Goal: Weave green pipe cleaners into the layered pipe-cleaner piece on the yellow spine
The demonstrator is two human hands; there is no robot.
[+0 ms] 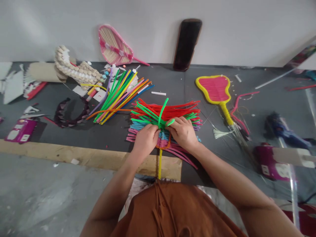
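A fan-like bundle of pipe cleaners lies at the table's front edge, in rows of red, green, blue, purple and pink, with a yellow stem pointing at me. At its middle my left hand is closed, fingertips pinching by a green pipe cleaner that stands up from the rows. Opposite it, my right hand pinches another green end between thumb and fingers. Both hands rest on the bundle and cover part of the woven centre, where an orange strand curves round.
Loose coloured pipe cleaners lie left of the bundle, near a dark headband. A pink fan and a phone lean on the wall. Rightward lie a yellow-edged fan, a blue glue gun and a purple box.
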